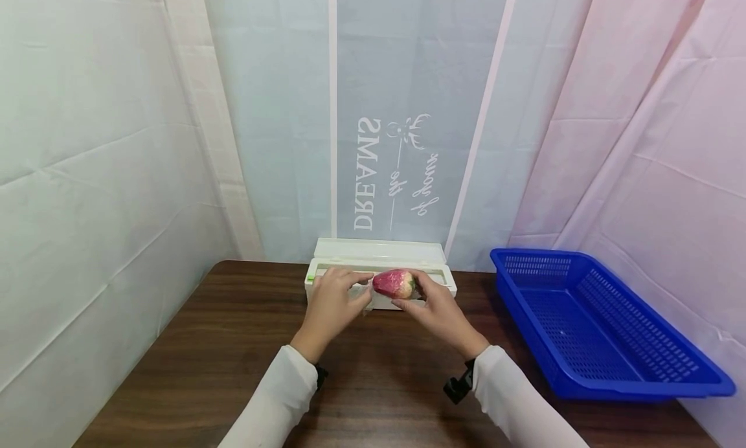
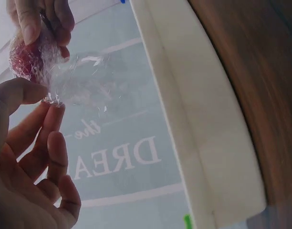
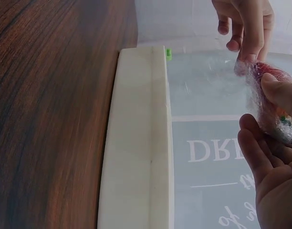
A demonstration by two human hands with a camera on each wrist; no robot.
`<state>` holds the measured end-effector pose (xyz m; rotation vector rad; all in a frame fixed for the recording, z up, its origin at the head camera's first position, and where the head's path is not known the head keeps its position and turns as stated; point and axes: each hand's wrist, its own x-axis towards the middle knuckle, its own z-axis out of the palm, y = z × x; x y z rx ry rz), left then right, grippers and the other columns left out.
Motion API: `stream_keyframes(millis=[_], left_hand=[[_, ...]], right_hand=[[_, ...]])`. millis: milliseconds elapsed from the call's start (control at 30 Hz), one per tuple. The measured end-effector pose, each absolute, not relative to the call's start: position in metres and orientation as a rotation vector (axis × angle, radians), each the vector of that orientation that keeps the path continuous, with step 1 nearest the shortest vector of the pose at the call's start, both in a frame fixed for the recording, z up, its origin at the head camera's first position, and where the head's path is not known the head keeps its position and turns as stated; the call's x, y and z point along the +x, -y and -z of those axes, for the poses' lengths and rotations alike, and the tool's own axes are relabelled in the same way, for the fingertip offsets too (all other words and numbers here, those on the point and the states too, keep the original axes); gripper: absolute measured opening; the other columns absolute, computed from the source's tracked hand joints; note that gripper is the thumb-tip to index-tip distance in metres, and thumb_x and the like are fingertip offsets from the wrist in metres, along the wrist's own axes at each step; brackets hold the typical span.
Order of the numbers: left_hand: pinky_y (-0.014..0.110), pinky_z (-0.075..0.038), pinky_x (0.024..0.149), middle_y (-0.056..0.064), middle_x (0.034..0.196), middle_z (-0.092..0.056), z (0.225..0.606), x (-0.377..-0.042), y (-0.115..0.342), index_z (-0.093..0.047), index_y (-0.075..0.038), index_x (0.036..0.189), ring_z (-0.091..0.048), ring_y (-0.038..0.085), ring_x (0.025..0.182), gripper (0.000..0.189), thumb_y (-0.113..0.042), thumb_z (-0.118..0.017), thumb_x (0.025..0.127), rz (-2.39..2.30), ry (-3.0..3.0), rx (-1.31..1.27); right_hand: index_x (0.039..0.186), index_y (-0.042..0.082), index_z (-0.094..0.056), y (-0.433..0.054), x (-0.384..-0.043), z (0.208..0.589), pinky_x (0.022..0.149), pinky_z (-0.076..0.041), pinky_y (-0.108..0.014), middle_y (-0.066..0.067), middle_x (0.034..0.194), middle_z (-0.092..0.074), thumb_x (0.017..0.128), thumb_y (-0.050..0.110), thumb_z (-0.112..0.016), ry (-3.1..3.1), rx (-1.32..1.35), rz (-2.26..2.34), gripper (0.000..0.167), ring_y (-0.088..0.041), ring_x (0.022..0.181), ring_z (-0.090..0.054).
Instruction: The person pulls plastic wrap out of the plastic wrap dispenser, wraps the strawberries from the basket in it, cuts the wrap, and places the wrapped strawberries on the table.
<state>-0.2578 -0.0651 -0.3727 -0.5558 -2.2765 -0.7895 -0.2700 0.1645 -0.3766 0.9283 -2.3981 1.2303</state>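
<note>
A red fruit (image 1: 394, 284) with a pale yellow patch and a bit of green at one end is wrapped in clear cling film. My right hand (image 1: 436, 312) holds it from the right, thumb on the near side. From the left, my left hand (image 1: 335, 302) pinches a gathered bit of the cling film (image 2: 81, 81) between thumb and fingertips at the fruit's tapered end. Loose film trails off this pinch in the left wrist view. Just behind and below both hands stands a white cling film dispenser (image 1: 380, 264), its lid raised, with a green slider (image 1: 311, 278) at its left end.
A blue perforated basket (image 1: 524, 335) stands on the right of the dark wooden table (image 1: 233, 344). Printed fabric curtains (image 1: 285, 111) rise behind the table and along both sides, close to the dispenser's back.
</note>
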Motion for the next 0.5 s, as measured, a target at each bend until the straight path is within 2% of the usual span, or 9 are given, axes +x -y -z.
stream_keyframes(millis=[133,300,500], left_hand=[[0.04,-0.051,0.078,-0.001,0.101,-0.075,0.374,-0.26,0.063,-0.078,-0.015,0.112,-0.063,0.019,0.089,0.027,-0.014,-0.077,0.085,0.922,2.321,-0.606],[0.034,-0.054,0.074,-0.001,0.1,-0.074,0.379,-0.264,0.061,-0.076,-0.013,0.117,-0.065,0.017,0.088,0.029,-0.016,-0.077,0.088,1.151,2.398,-0.621],[0.031,-0.055,0.069,-0.001,0.097,-0.074,0.385,-0.265,0.06,-0.074,-0.013,0.119,-0.067,0.015,0.086,0.029,-0.016,-0.075,0.09,1.292,2.434,-0.601]], right_hand=[[0.141,0.007,-0.05,-0.164,-0.27,0.378,0.089,-0.055,-0.035,-0.008,0.13,-0.063,0.092,0.019,-0.075,2.376,0.955,-1.252,0.056,-0.018,0.116,-0.062],[0.142,0.008,-0.05,-0.163,-0.271,0.379,0.091,-0.054,-0.036,-0.009,0.131,-0.063,0.093,0.019,-0.075,2.403,0.948,-1.248,0.057,-0.018,0.117,-0.061],[0.151,0.009,-0.04,-0.165,-0.268,0.382,0.091,-0.054,-0.041,-0.01,0.139,-0.055,0.099,0.032,-0.066,2.559,0.905,-1.228,0.063,-0.022,0.122,-0.058]])
